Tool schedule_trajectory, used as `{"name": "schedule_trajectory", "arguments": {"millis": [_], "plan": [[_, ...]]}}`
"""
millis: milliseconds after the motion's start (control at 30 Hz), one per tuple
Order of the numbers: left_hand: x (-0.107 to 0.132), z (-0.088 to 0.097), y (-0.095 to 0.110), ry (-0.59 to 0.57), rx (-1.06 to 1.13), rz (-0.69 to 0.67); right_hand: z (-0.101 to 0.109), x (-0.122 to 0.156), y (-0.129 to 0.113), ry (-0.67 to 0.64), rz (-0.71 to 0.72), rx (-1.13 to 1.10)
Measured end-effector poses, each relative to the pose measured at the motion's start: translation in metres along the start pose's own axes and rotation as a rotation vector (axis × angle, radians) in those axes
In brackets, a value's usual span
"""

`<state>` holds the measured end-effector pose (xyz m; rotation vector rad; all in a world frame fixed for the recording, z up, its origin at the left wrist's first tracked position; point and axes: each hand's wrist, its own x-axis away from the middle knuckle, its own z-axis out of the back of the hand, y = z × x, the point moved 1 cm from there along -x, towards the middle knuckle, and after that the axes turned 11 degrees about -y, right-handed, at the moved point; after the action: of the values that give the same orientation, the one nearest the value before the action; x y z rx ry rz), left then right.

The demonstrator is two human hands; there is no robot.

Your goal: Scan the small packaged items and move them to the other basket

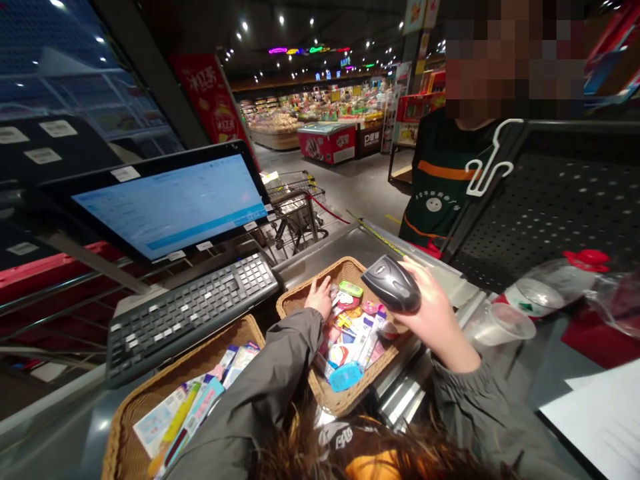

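My right hand [433, 313] is wrapped round a black handheld barcode scanner [393, 283], held above the right side of a wicker basket [327, 398]. My left hand [320, 298] is inside the far left part of that basket, its fingers stretched out and apart beside a red and white packet [346, 301]. Close by lies a green item [351, 289]. Nearer me in the basket are several slim white and purple packs [367, 337] and a light blue item [346, 377]. The scanner and my right hand hide the basket's far right part.
Another wicker basket [123, 417] with pens and packets stands at the left, below a keyboard [195, 307] and monitor [175, 207]. A plastic cup [505, 325] and papers [600, 413] are at the right. Across the counter stands a person in a dark apron [433, 180].
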<state>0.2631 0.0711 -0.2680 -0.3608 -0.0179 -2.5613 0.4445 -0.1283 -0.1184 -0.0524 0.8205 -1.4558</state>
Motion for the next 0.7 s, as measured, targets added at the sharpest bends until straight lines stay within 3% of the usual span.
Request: {"name": "schedule_trajectory", "arguments": {"millis": [200, 367, 533, 633, 700], "plan": [[-0.007, 0.004, 0.001, 0.027, 0.072, 0.001, -0.01, -0.006, 0.007, -0.003, 0.027, 0.014], [0.003, 0.036, -0.011, 0.105, 0.184, 0.062, -0.011, -0.004, 0.014, -0.017, 0.035, 0.056], [0.029, 0.067, -0.032, 0.161, 0.248, 0.116, -0.011, -0.005, 0.005, -0.004, 0.037, 0.035], [0.041, 0.065, -0.037, 0.228, 0.169, 0.068, -0.012, -0.006, -0.005, -0.017, 0.072, 0.034], [0.042, 0.054, -0.034, 0.202, 0.091, 0.011, -0.013, -0.006, -0.011, -0.024, 0.094, 0.034]]}}
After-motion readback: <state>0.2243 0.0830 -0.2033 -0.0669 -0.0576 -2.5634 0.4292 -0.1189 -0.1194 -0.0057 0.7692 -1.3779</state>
